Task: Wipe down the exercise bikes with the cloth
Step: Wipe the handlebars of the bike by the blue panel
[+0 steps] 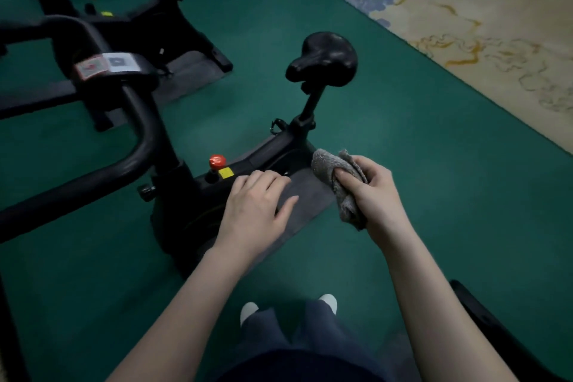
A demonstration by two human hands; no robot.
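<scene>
Far bike: black exercise bike at the upper left of the green floor, with a red knob of its own, standing on a dark mat.
Handlebar: thick black curved bar of the near bike, sweeping across the left side; a white label sits on the block above it.
Near bike: black frame running from the handlebar post toward the seat post, on a grey mat.
Red knob: on top of the near bike's frame, just above a yellow sticker.
Left hand: palm down, fingers straight and slightly spread, holding nothing; fingertips lie over the frame just right of the sticker, contact unclear.
Saddle: black, on a slanted post.
Cloth: grey, bunched, its top end close beside the frame below the seat post.
Right hand: fingers curled round the cloth, thumb pressed on its front.
Carpet: pale patterned, upper right corner.
</scene>
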